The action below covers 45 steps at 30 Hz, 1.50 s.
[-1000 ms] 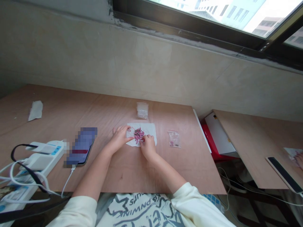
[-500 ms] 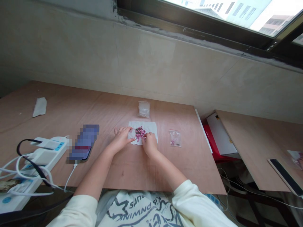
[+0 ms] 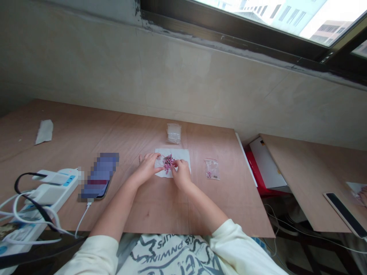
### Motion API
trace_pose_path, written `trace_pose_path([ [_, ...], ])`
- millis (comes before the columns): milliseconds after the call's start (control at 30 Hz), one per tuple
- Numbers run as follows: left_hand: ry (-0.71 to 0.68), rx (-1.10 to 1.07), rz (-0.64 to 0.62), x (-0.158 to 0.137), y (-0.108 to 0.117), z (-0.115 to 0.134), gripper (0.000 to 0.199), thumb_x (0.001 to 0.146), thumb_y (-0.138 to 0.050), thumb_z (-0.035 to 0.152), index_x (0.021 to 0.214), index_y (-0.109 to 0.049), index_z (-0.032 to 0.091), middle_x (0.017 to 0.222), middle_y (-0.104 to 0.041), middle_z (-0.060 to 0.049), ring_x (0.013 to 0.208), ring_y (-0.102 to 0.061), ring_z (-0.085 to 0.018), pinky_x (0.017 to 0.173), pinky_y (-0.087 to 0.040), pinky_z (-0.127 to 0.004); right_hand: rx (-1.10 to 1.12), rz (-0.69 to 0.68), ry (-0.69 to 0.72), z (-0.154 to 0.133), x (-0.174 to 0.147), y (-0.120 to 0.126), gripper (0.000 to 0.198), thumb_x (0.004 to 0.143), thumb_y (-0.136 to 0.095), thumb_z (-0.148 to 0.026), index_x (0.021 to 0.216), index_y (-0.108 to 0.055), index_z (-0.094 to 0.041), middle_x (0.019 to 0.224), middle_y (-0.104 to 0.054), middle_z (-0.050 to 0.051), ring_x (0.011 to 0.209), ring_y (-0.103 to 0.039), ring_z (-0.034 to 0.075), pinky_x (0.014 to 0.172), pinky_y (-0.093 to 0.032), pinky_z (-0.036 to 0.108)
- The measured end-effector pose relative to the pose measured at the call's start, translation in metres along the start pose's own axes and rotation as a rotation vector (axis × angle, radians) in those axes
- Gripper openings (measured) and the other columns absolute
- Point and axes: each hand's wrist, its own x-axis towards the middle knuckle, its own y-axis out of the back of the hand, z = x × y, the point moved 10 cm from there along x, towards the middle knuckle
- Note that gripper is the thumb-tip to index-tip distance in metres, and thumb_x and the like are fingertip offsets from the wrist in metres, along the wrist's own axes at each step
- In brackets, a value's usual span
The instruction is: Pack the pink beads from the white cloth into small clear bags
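Observation:
A heap of small pink and dark beads (image 3: 169, 163) lies on a white sheet (image 3: 183, 154) in front of me. My left hand (image 3: 149, 166) rests at the sheet's left edge, thumb and index finger gripping a small clear plastic bag (image 3: 159, 162) beside the heap. At the heap's right side, my right hand (image 3: 181, 173) has its fingertips pinched together against the beads; what is between them, if anything, is too small to make out. Farther right lies a clear zip bag (image 3: 212, 169) with a few pink beads inside.
A stack of clear bags (image 3: 174, 133) lies behind the sheet. To the left are a phone (image 3: 100, 175) on a charging cable, a power strip (image 3: 61, 187) with tangled cords, and a paper scrap (image 3: 44, 131). A second table (image 3: 312, 172) with a phone stands at right.
My right hand has shifted slightly left into the heap, and the beads now sit more bunched toward the bag. My left hand keeps its grip. The view has tilted a little.

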Motion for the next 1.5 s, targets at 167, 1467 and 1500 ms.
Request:
trace_pose_path([
  [167, 0.007, -0.005, -0.009, -0.004, -0.003, -0.004, 0.039, 0.064, -0.057, 0.033, 0.100, -0.047, 0.021, 0.108, -0.054, -0.009, 0.105, -0.043, -0.026, 0.092, -0.016, -0.051, -0.120, -0.058, -0.010, 0.012, -0.005, -0.024, 0.010, 0.071, -0.049, -0.019, 0.075, -0.057, -0.015, 0.079, -0.054, 0.009, 0.079, -0.046, 0.020, 0.066, -0.035, 0.029],
  [1467, 0.022, 0.020, -0.014, -0.012, -0.009, -0.008, 0.040, 0.063, -0.058, 0.029, 0.101, -0.048, 0.019, 0.110, -0.053, -0.010, 0.106, -0.042, -0.028, 0.091, -0.017, -0.051, -0.263, -0.110, -0.162, 0.008, -0.017, -0.027, 0.020, 0.073, -0.045, -0.019, 0.089, -0.053, -0.010, 0.089, -0.055, 0.014, 0.084, -0.049, 0.025, 0.065, -0.035, 0.033],
  [1500, 0.019, 0.018, -0.015, -0.012, -0.009, -0.007, 0.040, 0.064, -0.058, 0.029, 0.101, -0.048, 0.019, 0.110, -0.053, -0.011, 0.106, -0.042, -0.028, 0.091, -0.018, -0.051, -0.237, -0.097, -0.161, 0.009, -0.017, -0.025, 0.017, 0.073, -0.045, -0.018, 0.086, -0.054, -0.010, 0.086, -0.056, 0.014, 0.082, -0.049, 0.024, 0.065, -0.035, 0.032],
])
